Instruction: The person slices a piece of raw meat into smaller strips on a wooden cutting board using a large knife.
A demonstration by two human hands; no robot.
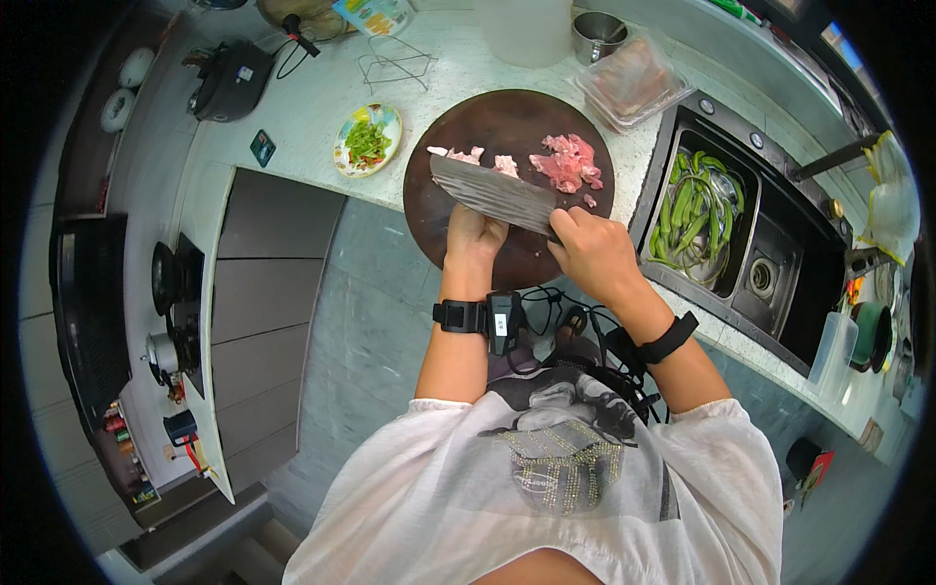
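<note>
My right hand grips the handle of a wide-bladed cleaver held over a round, dark wooden chopping board. Its broad blade points left, across the top of my left hand. The blade hides the fingers of that hand, so what they touch does not show. Pale pieces of raw meat lie just beyond the blade, partly covered by it. A pile of pink sliced raw meat rests on the right part of the board, with a small scrap below it.
Left of the board stands a patterned plate of chopped greens. The double sink at right holds long green vegetables in one basin. A clear plastic package and a metal cup stand behind. A wire rack is at back left.
</note>
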